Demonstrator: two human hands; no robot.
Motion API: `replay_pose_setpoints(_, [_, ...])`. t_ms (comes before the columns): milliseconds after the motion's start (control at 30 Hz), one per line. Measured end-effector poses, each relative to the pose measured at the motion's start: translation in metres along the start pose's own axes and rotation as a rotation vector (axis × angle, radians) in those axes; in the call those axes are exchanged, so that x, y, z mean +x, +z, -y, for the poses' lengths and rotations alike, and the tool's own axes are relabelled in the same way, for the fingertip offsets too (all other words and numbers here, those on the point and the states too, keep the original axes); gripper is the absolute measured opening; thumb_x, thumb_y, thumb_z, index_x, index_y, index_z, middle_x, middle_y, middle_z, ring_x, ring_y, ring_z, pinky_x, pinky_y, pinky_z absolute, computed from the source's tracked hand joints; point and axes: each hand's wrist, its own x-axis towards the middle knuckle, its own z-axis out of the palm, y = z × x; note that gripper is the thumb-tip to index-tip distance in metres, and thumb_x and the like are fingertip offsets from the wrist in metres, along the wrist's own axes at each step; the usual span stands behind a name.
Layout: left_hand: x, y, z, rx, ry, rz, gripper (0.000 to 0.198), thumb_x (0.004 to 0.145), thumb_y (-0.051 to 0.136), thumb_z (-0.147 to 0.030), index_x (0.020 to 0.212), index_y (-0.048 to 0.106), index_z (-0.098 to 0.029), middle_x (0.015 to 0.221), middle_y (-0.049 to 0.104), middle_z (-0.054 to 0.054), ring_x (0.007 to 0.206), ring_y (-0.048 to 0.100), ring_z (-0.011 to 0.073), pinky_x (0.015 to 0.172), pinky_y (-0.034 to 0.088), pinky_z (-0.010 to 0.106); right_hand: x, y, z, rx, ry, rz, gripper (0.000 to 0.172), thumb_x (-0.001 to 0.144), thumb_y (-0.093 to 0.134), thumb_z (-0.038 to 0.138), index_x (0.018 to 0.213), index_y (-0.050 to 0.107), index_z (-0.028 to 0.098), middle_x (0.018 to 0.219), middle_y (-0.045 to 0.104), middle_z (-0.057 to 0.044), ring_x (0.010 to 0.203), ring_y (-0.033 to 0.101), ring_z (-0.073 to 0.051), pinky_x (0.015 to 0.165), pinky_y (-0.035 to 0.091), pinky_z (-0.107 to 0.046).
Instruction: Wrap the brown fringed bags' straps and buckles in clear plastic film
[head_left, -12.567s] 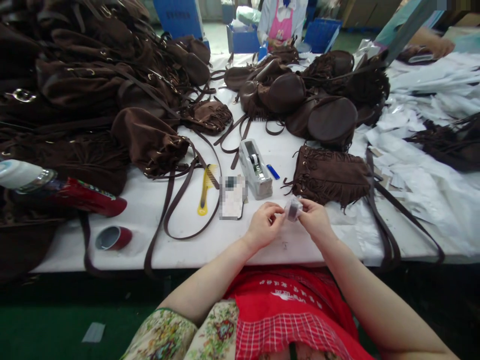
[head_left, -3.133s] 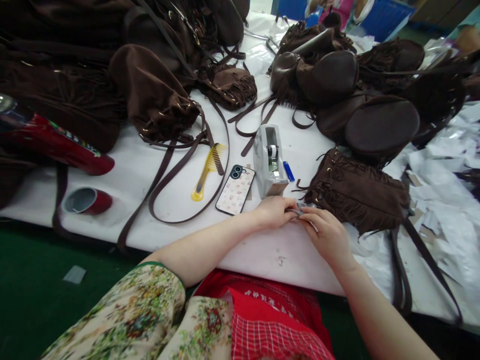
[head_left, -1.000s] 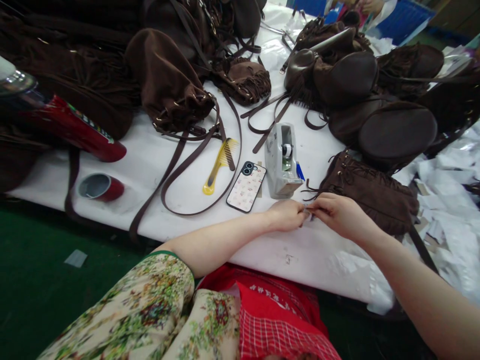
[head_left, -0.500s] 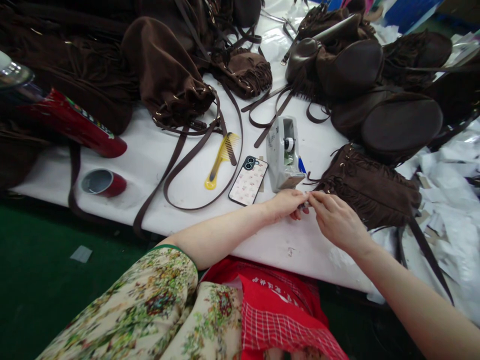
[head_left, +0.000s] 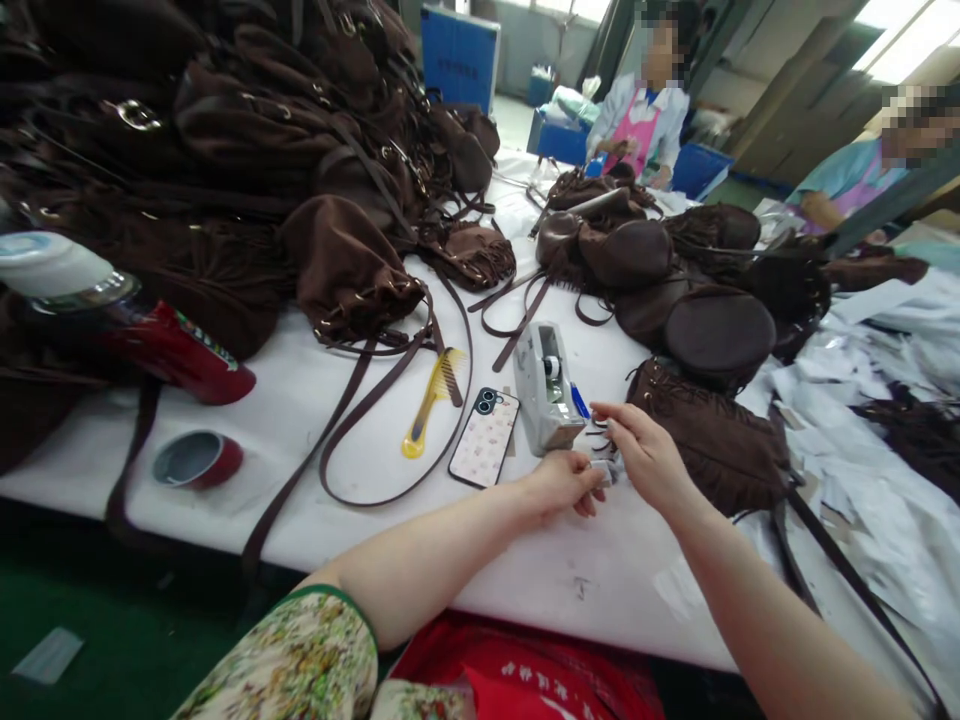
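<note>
My left hand is closed in a pinch at the front of a grey tape dispenser. Between its thumb and fingers sits a small pale grey piece, too small to name exactly. Just to the right, my right hand is raised with its fingers stretched out, seemingly holding nothing. A blue pen lies beside the dispenser, partly hidden. A phone in a patterned case rests face down left of the dispenser. Right of my right hand lies a brown fringed bag.
A yellow comb, a red cup and a red thermos stand or lie to the left. Brown bags are heaped behind, with straps trailing over the table. White paper covers the right side. Two people are across the table.
The view has tilted up, bringing two people and the room into sight. My right hand's fingers have come away from my left hand, which keeps its pinch.
</note>
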Motion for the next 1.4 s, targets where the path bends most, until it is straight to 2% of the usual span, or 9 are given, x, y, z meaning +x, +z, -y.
replay_pose_setpoints(167, [-0.002, -0.001, -0.001, -0.029, 0.004, 0.002, 0.021, 0.089, 0.050, -0.020, 0.069, 0.052, -0.013, 0.061, 0.059, -0.003, 0.038, 0.049, 0.0051, 0.040, 0.042, 0.018, 0.031, 0.025, 0.007, 0.182, 0.254, 0.090, 0.041, 0.080, 0.054, 0.054, 0.081, 0.074, 0.018, 0.080, 0.067, -0.005, 0.069, 0.057, -0.017, 0.063, 0.044, -0.029])
replay_pose_setpoints(300, [-0.002, -0.003, 0.000, 0.009, 0.014, 0.006, 0.023, 0.089, 0.049, -0.019, 0.068, 0.053, -0.013, 0.056, 0.057, -0.003, 0.038, 0.050, 0.0058, 0.040, 0.042, 0.018, 0.036, 0.031, 0.016, 0.414, 0.400, 0.132, 0.036, 0.063, 0.074, 0.049, 0.075, 0.071, 0.015, 0.065, 0.065, -0.003, 0.058, 0.053, -0.014, 0.054, 0.040, -0.025])
replay_pose_setpoints(367, [-0.001, -0.003, 0.001, 0.041, 0.021, 0.012, 0.024, 0.089, 0.049, -0.021, 0.067, 0.054, -0.013, 0.055, 0.057, -0.003, 0.039, 0.051, 0.0063, 0.042, 0.044, 0.018, 0.030, 0.028, 0.025, 0.506, 0.350, 0.064, 0.034, 0.062, 0.076, 0.047, 0.074, 0.069, 0.016, 0.066, 0.065, -0.002, 0.058, 0.054, -0.013, 0.054, 0.041, -0.025])
replay_pose_setpoints(467, [0.002, -0.003, 0.003, 0.071, 0.037, 0.031, 0.024, 0.089, 0.049, -0.023, 0.067, 0.055, -0.013, 0.057, 0.059, -0.002, 0.040, 0.052, 0.0066, 0.042, 0.045, 0.018, 0.011, 0.021, 0.038, 0.481, 0.256, -0.060, 0.031, 0.066, 0.075, 0.047, 0.073, 0.066, 0.018, 0.065, 0.063, -0.001, 0.058, 0.054, -0.013, 0.052, 0.042, -0.024])
replay_pose_setpoints(633, [0.005, -0.002, 0.007, 0.059, 0.074, 0.040, 0.021, 0.085, 0.049, -0.018, 0.065, 0.051, -0.014, 0.058, 0.057, -0.002, 0.037, 0.052, 0.0077, 0.039, 0.045, 0.020, -0.026, 0.027, 0.036, 0.550, 0.455, 0.015, 0.035, 0.067, 0.073, 0.052, 0.071, 0.061, 0.018, 0.059, 0.062, 0.000, 0.042, 0.049, -0.011, 0.034, 0.035, -0.022])
replay_pose_setpoints(767, [0.003, -0.002, 0.006, 0.026, 0.074, 0.048, 0.020, 0.077, 0.045, -0.006, 0.058, 0.045, -0.014, 0.056, 0.053, -0.003, 0.037, 0.050, 0.0072, 0.039, 0.044, 0.020, -0.036, 0.037, 0.020, 0.586, 0.482, 0.008, 0.035, 0.065, 0.075, 0.049, 0.066, 0.060, 0.018, 0.056, 0.060, 0.000, 0.039, 0.047, -0.008, 0.033, 0.035, -0.020])
replay_pose_setpoints(967, [-0.001, 0.000, 0.007, 0.056, 0.076, 0.018, 0.017, 0.081, 0.045, -0.009, 0.065, 0.049, -0.013, 0.061, 0.056, -0.002, 0.040, 0.052, 0.0064, 0.041, 0.044, 0.019, -0.025, 0.037, 0.007, 0.540, 0.522, 0.056, 0.035, 0.064, 0.075, 0.048, 0.065, 0.059, 0.017, 0.051, 0.059, 0.001, 0.034, 0.043, -0.007, 0.030, 0.031, -0.020])
replay_pose_setpoints(1200, [0.002, -0.004, 0.011, 0.056, 0.119, 0.089, 0.028, 0.091, 0.047, -0.031, 0.071, 0.053, -0.012, 0.066, 0.060, -0.001, 0.042, 0.053, 0.0048, 0.043, 0.044, 0.016, -0.044, 0.015, 0.009, 0.512, 0.464, -0.041, 0.036, 0.065, 0.076, 0.049, 0.073, 0.064, 0.016, 0.056, 0.063, -0.001, 0.045, 0.053, -0.010, 0.043, 0.043, -0.023])
replay_pose_setpoints(1400, [0.001, -0.003, 0.006, 0.086, 0.041, 0.057, 0.023, 0.092, 0.045, -0.024, 0.077, 0.057, -0.012, 0.071, 0.066, 0.002, 0.043, 0.054, 0.0049, 0.045, 0.046, 0.017, -0.070, 0.000, -0.002, 0.572, 0.491, -0.084, 0.034, 0.068, 0.074, 0.049, 0.073, 0.064, 0.017, 0.060, 0.061, 0.000, 0.045, 0.051, -0.009, 0.043, 0.041, -0.022])
